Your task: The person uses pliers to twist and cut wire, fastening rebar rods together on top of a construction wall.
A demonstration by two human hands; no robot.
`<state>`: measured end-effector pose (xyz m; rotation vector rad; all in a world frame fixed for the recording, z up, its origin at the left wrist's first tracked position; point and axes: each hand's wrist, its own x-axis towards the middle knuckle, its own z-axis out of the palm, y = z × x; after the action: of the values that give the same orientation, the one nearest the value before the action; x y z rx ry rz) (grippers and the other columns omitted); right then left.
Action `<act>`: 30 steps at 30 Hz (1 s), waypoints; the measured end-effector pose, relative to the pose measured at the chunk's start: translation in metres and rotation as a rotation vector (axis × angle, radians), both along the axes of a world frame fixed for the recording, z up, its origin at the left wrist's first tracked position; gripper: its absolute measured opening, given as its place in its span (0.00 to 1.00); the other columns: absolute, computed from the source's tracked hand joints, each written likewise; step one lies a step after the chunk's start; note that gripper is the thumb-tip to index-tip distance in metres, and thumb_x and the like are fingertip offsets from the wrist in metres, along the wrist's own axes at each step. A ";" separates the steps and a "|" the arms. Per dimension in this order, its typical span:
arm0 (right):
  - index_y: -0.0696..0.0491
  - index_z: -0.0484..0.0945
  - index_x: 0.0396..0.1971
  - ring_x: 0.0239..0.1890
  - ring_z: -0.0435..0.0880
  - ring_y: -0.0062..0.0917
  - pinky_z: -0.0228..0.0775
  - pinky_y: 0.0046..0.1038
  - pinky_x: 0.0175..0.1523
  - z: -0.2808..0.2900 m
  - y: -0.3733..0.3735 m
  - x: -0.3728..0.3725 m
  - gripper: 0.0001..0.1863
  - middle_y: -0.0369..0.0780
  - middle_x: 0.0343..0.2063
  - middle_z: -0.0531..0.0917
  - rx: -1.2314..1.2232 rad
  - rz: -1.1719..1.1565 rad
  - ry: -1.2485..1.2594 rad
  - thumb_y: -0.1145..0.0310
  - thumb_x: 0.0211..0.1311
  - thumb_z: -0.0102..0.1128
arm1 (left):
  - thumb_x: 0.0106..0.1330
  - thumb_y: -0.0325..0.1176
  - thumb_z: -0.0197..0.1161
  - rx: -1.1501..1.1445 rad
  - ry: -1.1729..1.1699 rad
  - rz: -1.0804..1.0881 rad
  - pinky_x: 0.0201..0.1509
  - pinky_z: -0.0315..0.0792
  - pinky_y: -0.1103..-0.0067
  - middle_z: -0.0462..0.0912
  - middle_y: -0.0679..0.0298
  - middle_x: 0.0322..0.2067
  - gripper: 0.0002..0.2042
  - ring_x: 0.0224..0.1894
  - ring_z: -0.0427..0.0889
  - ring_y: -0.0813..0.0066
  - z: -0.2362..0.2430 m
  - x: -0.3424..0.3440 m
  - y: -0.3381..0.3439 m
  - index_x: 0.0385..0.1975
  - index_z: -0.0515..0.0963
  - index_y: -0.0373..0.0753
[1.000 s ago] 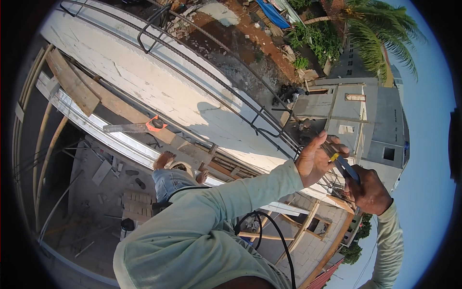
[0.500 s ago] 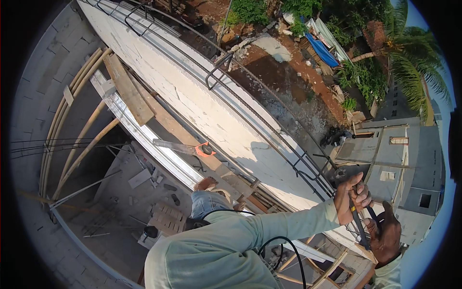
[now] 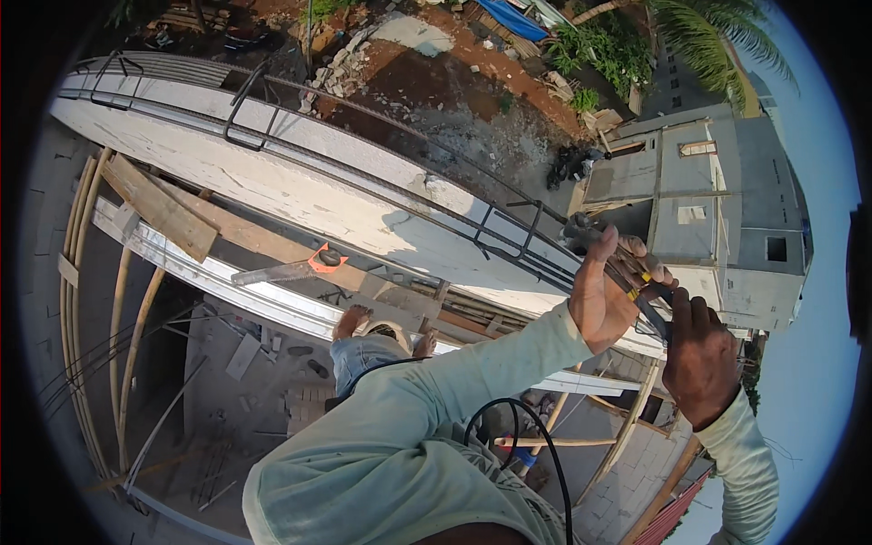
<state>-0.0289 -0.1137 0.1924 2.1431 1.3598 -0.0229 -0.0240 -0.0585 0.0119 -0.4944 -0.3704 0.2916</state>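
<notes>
Gripping yellow-banded pliers point(image 3: 650, 312), right hand point(image 3: 701, 363) had fingers clamped at the handles near the rebar cage point(image 3: 532, 229); left hand point(image 3: 607, 295) fingers curled alongside, hold unclear. Cage followed the white wall's point(image 3: 272, 182) top edge, open drop beyond; handsaw point(image 3: 295, 270) lay nearside.

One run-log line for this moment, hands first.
Left hand: at dark steel rebar cage, grasp unclear | Right hand: gripping dark-handled, yellow-banded tool | Nearby: orange-handled handsaw, left of both hands

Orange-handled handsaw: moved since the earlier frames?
No. Judged against the long brown wooden plank, the orange-handled handsaw lies where it did; the camera view shifted instead.
</notes>
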 end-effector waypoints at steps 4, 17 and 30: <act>0.64 0.73 0.36 0.27 0.78 0.49 0.68 0.43 0.35 0.015 0.025 0.002 0.09 0.53 0.24 0.77 -0.017 -0.245 0.336 0.79 0.54 0.55 | 0.61 0.60 0.58 0.023 -0.036 -0.021 0.62 0.66 0.58 0.81 0.54 0.41 0.25 0.51 0.77 0.56 -0.004 0.001 0.000 0.42 0.77 0.43; 0.69 0.68 0.50 0.20 0.81 0.29 0.74 0.28 0.23 0.019 0.022 0.028 0.32 0.43 0.27 0.80 0.212 -1.150 1.081 0.56 0.58 0.66 | 0.71 0.50 0.47 -0.152 -0.050 -0.108 0.45 0.68 0.62 0.66 0.65 0.12 0.23 0.23 0.70 0.66 0.008 0.009 0.010 0.15 0.70 0.43; 0.67 0.64 0.55 0.37 0.79 0.42 0.70 0.39 0.36 -0.023 -0.028 0.018 0.24 0.50 0.33 0.75 -0.073 0.115 -0.268 0.72 0.59 0.53 | 0.67 0.53 0.52 -0.201 0.176 -0.112 0.42 0.67 0.65 0.64 0.66 0.12 0.21 0.21 0.66 0.68 0.021 0.014 0.008 0.17 0.67 0.44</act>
<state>-0.0105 -0.1418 0.1695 1.9257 1.2996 0.2482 -0.0102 -0.0510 0.0333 -0.6792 -0.1419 0.2631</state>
